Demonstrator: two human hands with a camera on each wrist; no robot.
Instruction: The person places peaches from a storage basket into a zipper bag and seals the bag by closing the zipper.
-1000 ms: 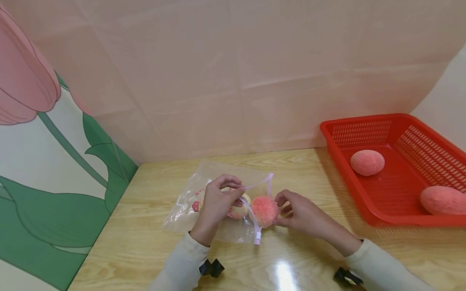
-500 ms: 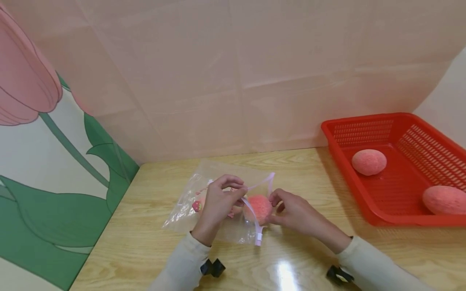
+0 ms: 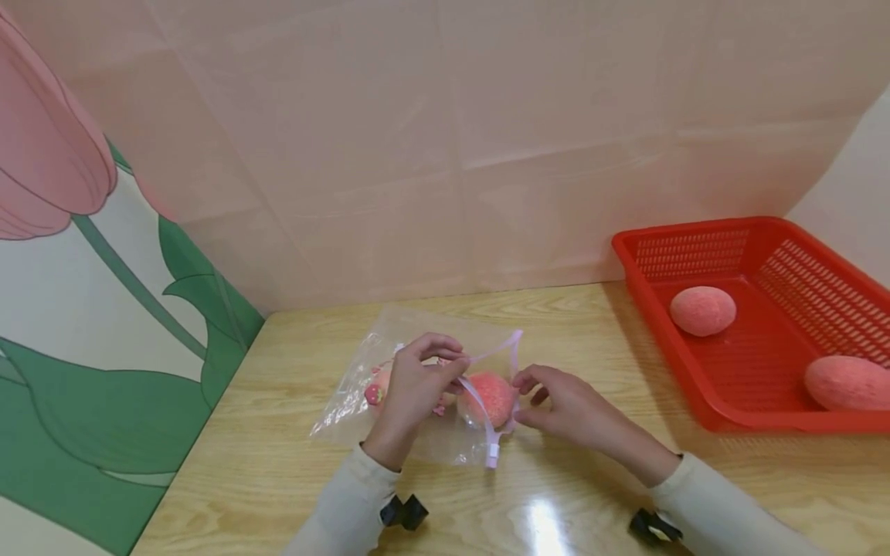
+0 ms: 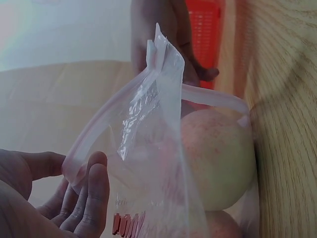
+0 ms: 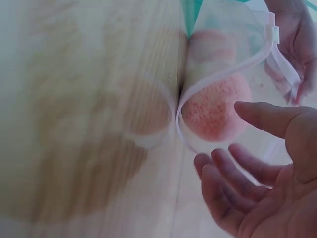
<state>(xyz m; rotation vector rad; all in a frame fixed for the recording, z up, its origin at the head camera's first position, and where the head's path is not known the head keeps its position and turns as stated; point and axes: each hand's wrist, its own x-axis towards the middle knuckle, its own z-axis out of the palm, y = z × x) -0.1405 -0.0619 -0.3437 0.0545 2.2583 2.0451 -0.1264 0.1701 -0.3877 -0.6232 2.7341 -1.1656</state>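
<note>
A clear zip bag [image 3: 361,417] with a pale pink zip edge and printed strawberries lies on the table. My left hand [image 3: 420,382] pinches the upper edge of its mouth and lifts it, as the left wrist view shows. Just inside the mouth sits a pink and yellowish peach [image 3: 490,398]; another peach [image 4: 224,225] is deeper in the bag, largely hidden by my left hand in the head view. My right hand [image 3: 570,405] is at the mouth, thumb and fingers spread loosely beside the nearer peach [image 5: 218,109]. The bag's slider [image 3: 493,452] hangs at the near corner.
To the right stands a red plastic basket [image 3: 670,363] holding two pink peaches, one towards the back [image 3: 703,311] and another peach [image 3: 848,383] at its front right. The wooden table [image 3: 243,471] meets a pinkish sheet [image 3: 348,193] behind; a tulip-patterned panel [image 3: 125,409] borders the left.
My right hand has pushed the nearer peach leftwards through the bag's mouth and loosened from it. The left hand keeps its hold on the bag's edge.
</note>
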